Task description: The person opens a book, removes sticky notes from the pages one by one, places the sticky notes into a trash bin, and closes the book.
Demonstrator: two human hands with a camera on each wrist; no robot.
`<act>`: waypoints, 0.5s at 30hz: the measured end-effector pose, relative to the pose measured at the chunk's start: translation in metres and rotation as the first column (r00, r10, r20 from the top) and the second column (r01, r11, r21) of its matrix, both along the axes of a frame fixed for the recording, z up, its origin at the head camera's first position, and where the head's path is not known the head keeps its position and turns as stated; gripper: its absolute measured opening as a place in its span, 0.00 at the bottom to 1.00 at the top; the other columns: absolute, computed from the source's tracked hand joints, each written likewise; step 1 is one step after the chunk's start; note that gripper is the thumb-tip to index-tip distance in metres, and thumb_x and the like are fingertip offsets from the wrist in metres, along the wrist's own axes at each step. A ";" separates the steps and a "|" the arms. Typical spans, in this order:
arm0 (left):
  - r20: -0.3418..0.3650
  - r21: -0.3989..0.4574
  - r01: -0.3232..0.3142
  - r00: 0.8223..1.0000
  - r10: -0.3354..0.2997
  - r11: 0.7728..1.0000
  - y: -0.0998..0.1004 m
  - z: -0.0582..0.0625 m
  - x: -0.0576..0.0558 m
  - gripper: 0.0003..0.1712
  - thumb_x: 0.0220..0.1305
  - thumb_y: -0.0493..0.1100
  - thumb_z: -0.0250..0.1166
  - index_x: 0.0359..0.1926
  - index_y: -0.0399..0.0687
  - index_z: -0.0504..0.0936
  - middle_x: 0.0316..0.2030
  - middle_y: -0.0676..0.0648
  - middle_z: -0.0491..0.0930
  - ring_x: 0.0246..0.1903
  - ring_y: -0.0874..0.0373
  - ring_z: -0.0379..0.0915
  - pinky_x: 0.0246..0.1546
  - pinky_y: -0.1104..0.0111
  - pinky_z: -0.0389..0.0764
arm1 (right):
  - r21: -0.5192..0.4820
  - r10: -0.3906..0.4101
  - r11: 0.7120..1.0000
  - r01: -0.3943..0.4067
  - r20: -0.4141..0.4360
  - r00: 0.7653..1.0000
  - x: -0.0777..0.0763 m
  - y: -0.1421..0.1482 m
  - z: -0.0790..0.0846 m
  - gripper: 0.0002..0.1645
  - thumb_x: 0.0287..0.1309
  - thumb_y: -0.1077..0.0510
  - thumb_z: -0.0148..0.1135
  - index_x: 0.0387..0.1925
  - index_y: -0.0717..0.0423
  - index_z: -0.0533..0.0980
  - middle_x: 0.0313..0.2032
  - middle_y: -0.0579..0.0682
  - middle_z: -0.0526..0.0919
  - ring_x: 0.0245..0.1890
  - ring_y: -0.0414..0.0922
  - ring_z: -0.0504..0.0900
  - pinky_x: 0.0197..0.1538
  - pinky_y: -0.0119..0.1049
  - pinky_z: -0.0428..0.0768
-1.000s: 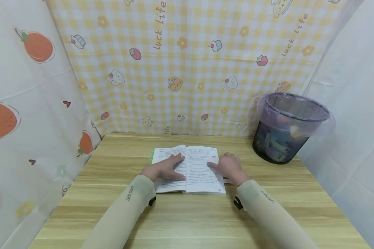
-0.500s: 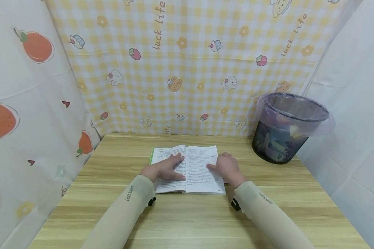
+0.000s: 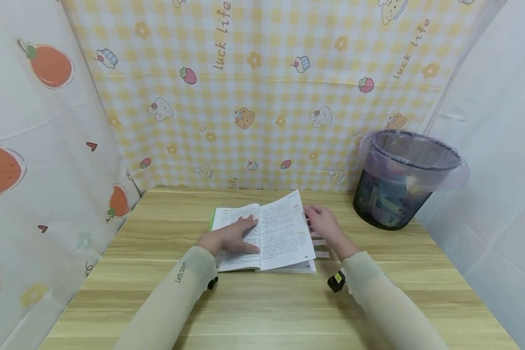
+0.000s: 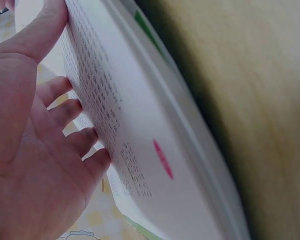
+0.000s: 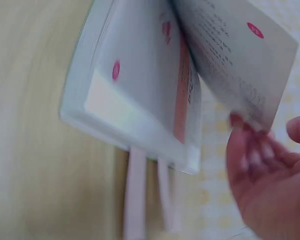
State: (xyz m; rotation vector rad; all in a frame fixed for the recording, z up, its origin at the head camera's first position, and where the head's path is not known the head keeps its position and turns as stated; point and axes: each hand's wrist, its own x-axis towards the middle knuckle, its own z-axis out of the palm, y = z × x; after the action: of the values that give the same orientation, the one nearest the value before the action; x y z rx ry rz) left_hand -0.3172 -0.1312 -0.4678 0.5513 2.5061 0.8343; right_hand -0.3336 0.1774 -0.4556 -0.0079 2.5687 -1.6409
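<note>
An open book [image 3: 240, 262] lies on the wooden table, one right-hand page [image 3: 284, 233] lifted at an angle. My left hand [image 3: 234, 237] rests on the left page with fingers and thumb spread; the left wrist view shows its fingertips against the printed text. At the lifted page's outer edge is my right hand [image 3: 325, 224]. In the right wrist view, that hand's fingers [image 5: 240, 150] touch the page's edge from behind, while the thumb stands apart. Pale strips [image 3: 321, 254] stick out from the book's right side, below the right hand.
A dark bin [image 3: 385, 201] with a translucent purple liner [image 3: 450, 177] stands at the table's back right. Behind the table [image 3: 262, 311] hangs a yellow checked curtain [image 3: 271, 146]; white cloth borders both sides.
The right-hand page has risen off the book and tilts leftward. My right hand has shifted slightly up along the page's edge, showing more of the strips. The left hand stays in place.
</note>
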 end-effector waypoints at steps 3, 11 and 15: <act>0.006 0.001 0.000 1.000 0.000 1.000 0.000 -0.001 0.000 0.60 0.68 0.59 0.77 0.89 0.50 0.54 0.90 0.44 0.39 0.90 0.40 0.28 0.89 0.44 0.38 | -0.327 0.080 0.944 -0.040 0.108 0.991 0.000 0.004 -0.005 0.29 0.87 0.55 0.43 0.74 0.70 0.73 0.44 0.49 0.91 0.37 0.39 0.89 0.41 0.31 0.89; 0.004 0.012 0.002 1.000 -0.002 1.000 -0.001 0.001 0.000 0.61 0.67 0.59 0.78 0.89 0.49 0.53 0.90 0.44 0.39 0.90 0.40 0.28 0.89 0.44 0.38 | -0.382 0.302 0.891 -0.245 0.096 0.948 0.008 0.004 -0.023 0.27 0.84 0.63 0.45 0.76 0.71 0.70 0.42 0.46 0.90 0.36 0.38 0.85 0.39 0.31 0.84; 0.005 0.010 0.001 1.000 -0.001 1.000 -0.001 0.000 -0.002 0.61 0.68 0.60 0.77 0.89 0.50 0.53 0.91 0.45 0.38 0.90 0.41 0.27 0.89 0.44 0.37 | -0.167 0.345 0.926 -0.339 0.004 0.939 0.015 -0.007 -0.028 0.25 0.80 0.64 0.51 0.71 0.71 0.74 0.54 0.59 0.89 0.50 0.47 0.88 0.53 0.41 0.89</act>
State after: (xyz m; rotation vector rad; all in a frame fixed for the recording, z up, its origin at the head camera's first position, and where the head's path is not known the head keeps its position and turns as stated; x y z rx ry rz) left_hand -0.3188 -0.1324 -0.4679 0.5528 2.4988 0.8472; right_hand -0.3191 0.1703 -0.4836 -0.4130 2.2378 -1.6881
